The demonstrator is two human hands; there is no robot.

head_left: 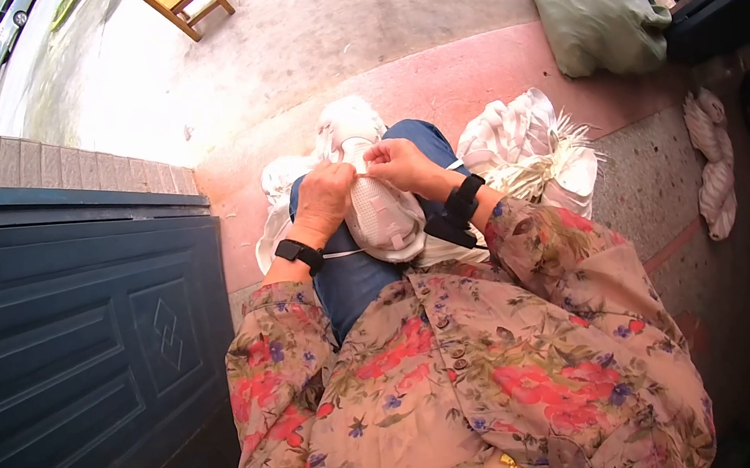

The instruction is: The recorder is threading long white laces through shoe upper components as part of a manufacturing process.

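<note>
A pale, rounded mesh shoe upper (385,222) rests on the blue-trousered thighs (345,289), presumably so they steady it from below. The bare left hand (326,195) and right hand (406,167) meet at its narrow part, fingers pinched on it; exactly which piece, I cannot tell.

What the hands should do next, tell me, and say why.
Perhaps the right hand should ease slightly outward while the left hand steadies the pale shoe: both hands are close together over it, fingers curled, and it rests on the blue-trousered lap.
</note>
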